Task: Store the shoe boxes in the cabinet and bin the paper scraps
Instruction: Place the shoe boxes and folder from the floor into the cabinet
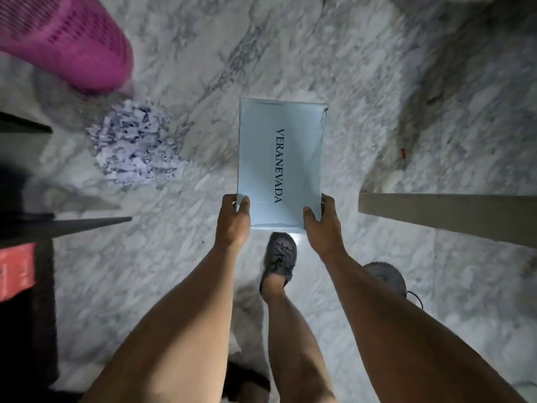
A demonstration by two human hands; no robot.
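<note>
A pale blue shoe box (pixel 280 158) with dark lettering on its lid is held level above the marble floor in the middle of the view. My left hand (pixel 234 221) grips its near left corner and my right hand (pixel 321 225) grips its near right corner, thumbs on the lid. A heap of white paper scraps (pixel 135 144) lies on the floor to the left of the box. A pink perforated bin (pixel 62 43) stands at the top left, just beyond the scraps.
Dark cabinet edges and shelves (pixel 32 228) run along the left side, with a red item (pixel 16 271) inside. A beige panel (pixel 447 212), perhaps a door, juts in from the right. My foot in a grey shoe (pixel 280 254) stands below the box.
</note>
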